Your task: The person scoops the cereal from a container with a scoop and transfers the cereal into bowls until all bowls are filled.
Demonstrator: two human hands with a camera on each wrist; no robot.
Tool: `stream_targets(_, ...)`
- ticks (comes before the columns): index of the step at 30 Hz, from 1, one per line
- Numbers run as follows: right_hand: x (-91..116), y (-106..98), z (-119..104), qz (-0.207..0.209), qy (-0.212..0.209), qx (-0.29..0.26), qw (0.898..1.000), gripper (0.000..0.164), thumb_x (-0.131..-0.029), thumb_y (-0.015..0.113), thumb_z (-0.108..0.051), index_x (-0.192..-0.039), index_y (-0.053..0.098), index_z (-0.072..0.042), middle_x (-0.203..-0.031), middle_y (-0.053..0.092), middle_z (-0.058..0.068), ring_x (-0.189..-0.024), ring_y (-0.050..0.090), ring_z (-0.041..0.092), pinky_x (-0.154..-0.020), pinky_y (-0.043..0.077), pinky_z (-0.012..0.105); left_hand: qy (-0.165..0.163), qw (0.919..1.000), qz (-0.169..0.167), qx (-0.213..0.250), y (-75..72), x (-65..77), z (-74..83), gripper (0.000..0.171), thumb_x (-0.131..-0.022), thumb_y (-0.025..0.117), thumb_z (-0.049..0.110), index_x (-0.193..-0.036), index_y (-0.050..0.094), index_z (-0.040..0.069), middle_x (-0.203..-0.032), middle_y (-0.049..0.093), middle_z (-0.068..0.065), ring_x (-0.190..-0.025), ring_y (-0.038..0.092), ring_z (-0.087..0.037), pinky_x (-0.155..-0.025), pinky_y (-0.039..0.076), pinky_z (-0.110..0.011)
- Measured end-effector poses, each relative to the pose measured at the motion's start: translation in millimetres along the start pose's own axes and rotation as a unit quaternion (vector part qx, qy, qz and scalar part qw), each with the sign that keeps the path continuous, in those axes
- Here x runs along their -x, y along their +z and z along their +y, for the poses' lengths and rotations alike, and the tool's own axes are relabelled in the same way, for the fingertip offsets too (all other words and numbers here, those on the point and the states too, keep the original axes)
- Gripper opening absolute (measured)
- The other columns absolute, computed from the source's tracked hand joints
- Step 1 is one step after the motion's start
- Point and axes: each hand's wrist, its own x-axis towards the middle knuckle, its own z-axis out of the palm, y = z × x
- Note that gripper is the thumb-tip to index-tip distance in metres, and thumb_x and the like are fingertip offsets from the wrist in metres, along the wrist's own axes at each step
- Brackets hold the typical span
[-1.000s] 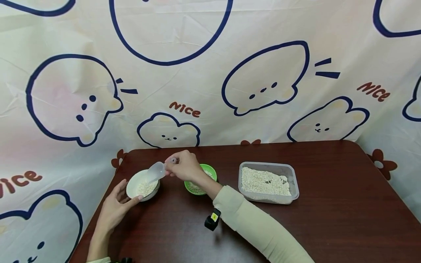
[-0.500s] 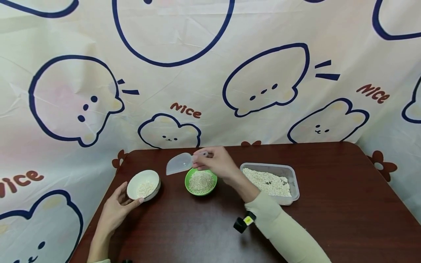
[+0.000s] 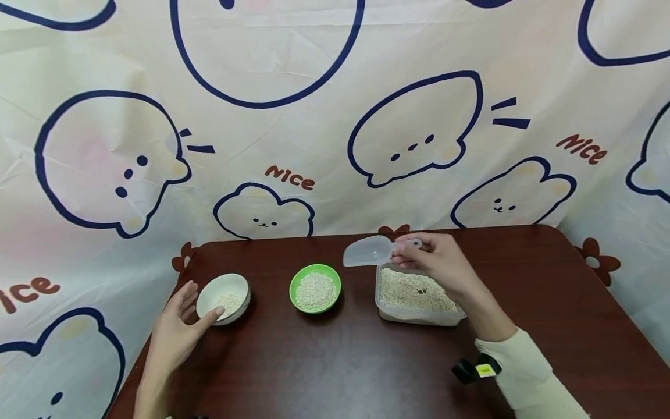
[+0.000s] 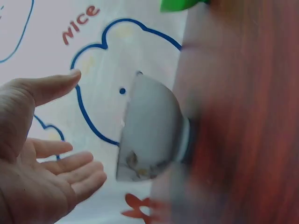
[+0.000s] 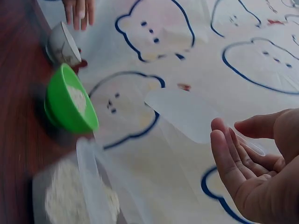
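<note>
Clear plastic scoop [image 3: 366, 252] is pinched in your right hand [image 3: 437, 262], right of centre, above the box of grains [image 3: 416, 294]. Your left hand [image 3: 175, 331] lies relaxed beside the white bowl [image 3: 224, 297], lower left.

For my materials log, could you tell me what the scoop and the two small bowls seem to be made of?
Scoop: frosted translucent plastic; the backdrop shows through it. Green bowl: probably plastic, with uniform bright colour. White bowl: likely glazed ceramic, smooth with a foot ring, though possibly melamine.

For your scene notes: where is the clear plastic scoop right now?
In the head view, the scoop is pinched in the right hand, above the far-left corner of the clear container, right of the green bowl.
</note>
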Motion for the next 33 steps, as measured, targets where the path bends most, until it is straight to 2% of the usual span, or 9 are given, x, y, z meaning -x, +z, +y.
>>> stream_targets(5, 15.3, -29.3, 5.2, 0.025, 0.008, 0.027, 0.999, 0.040, -0.107, 0.068, -0.015, -0.136, 0.063, 0.012, -0.098, 0.083, 0.000, -0.093, 0.081, 0.010, -0.086, 0.068, 0.028, 0.029, 0.9995, 0.012, -0.002, 3.1, 6.5, 20.0, 0.101, -0.094, 0.086, 0.034, -0.169, 0.027, 0.001, -0.167, 0.041, -0.029, -0.148, 0.049, -0.051, -0.115, 0.046, -0.056)
stream_targets(7, 19.8, -38.5, 7.3, 0.032, 0.005, 0.039, 0.999, 0.040, -0.107, 0.067, -0.014, -0.137, 0.062, 0.013, -0.097, 0.083, -0.001, -0.093, 0.081, 0.010, -0.086, 0.068, 0.028, 0.053, 0.9985, 0.016, 0.005, 7.0, 7.9, 27.7, 0.098, -0.093, 0.087, 0.032, -0.168, 0.031, 0.002, -0.166, 0.044, -0.027, -0.148, 0.051, -0.048, -0.113, 0.052, -0.042)
stream_targets(9, 24.0, -46.7, 9.4, 0.039, 0.005, 0.046, 0.998, 0.041, -0.107, 0.067, -0.015, -0.137, 0.061, 0.014, -0.097, 0.083, -0.002, -0.094, 0.081, 0.010, -0.085, 0.068, 0.027, 0.078, 0.9968, 0.016, 0.011, 13.1, 8.1, 35.1, 0.096, -0.092, 0.088, 0.033, -0.167, 0.035, 0.003, -0.165, 0.046, -0.025, -0.149, 0.052, -0.044, -0.111, 0.053, -0.029)
stream_targets(11, 27.4, -54.0, 11.9, 0.044, 0.007, 0.056, 0.997, 0.042, -0.108, 0.067, -0.016, -0.137, 0.061, 0.014, -0.097, 0.083, -0.002, -0.094, 0.081, 0.010, -0.085, 0.068, 0.026, 0.094, 0.9954, 0.006, 0.020, 20.7, 8.0, 42.2, 0.094, -0.093, 0.088, 0.033, -0.166, 0.037, 0.003, -0.166, 0.046, -0.023, -0.151, 0.051, -0.041, -0.112, 0.052, -0.025)
stream_targets(12, 29.0, -57.2, 13.4, 0.046, 0.009, 0.060, 0.997, 0.043, -0.107, 0.068, -0.017, -0.137, 0.062, 0.014, -0.097, 0.083, -0.002, -0.093, 0.081, 0.010, -0.085, 0.068, 0.026, 0.098, 0.9948, -0.002, 0.028, 24.7, 8.0, 45.8, 0.093, -0.093, 0.088, 0.033, -0.165, 0.038, 0.004, -0.167, 0.046, -0.022, -0.151, 0.050, -0.040, -0.113, 0.052, -0.025)
stream_targets(16, 35.5, -68.3, 19.5, 0.051, 0.015, 0.070, 0.996, 0.043, -0.108, 0.067, -0.017, -0.136, 0.062, 0.015, -0.098, 0.083, -0.002, -0.093, 0.081, 0.009, -0.085, 0.068, 0.027, 0.117, 0.9914, -0.035, 0.047, 42.1, 9.9, 61.6, 0.092, -0.093, 0.087, 0.032, -0.165, 0.037, 0.003, -0.167, 0.045, -0.022, -0.153, 0.049, -0.041, -0.117, 0.049, -0.048)
stream_targets(19, 40.5, -76.2, 23.7, 0.054, 0.018, 0.074, 0.996, 0.043, -0.108, 0.067, -0.018, -0.136, 0.062, 0.015, -0.099, 0.083, -0.001, -0.095, 0.081, 0.011, -0.087, 0.068, 0.030, 0.141, 0.9862, -0.053, 0.068, 57.7, 11.2, 73.0, 0.090, -0.092, 0.088, 0.028, -0.164, 0.039, 0.003, -0.165, 0.048, -0.023, -0.151, 0.051, -0.042, -0.117, 0.051, -0.053)
stream_targets(26, 50.2, -94.8, 34.5, 0.055, 0.030, 0.096, 0.993, 0.045, -0.109, 0.065, -0.019, -0.137, 0.060, 0.017, -0.100, 0.082, -0.003, -0.097, 0.081, 0.014, -0.088, 0.068, 0.032, 0.200, 0.9713, -0.082, 0.100, 95.7, 14.2, 100.3, 0.087, -0.087, 0.092, 0.016, -0.160, 0.047, 0.001, -0.158, 0.056, -0.021, -0.141, 0.060, -0.041, -0.110, 0.059, -0.050)
stream_targets(33, 56.3, -110.5, 39.2, 0.050, 0.044, 0.116, 0.991, 0.049, -0.109, 0.066, -0.021, -0.140, 0.058, 0.016, -0.103, 0.082, -0.001, -0.094, 0.081, 0.012, -0.084, 0.068, 0.028, 0.225, 0.9583, -0.128, 0.121, 127.8, 22.8, 126.3, 0.085, -0.085, 0.094, 0.016, -0.158, 0.051, 0.005, -0.160, 0.056, -0.018, -0.142, 0.062, -0.037, -0.110, 0.059, -0.049)
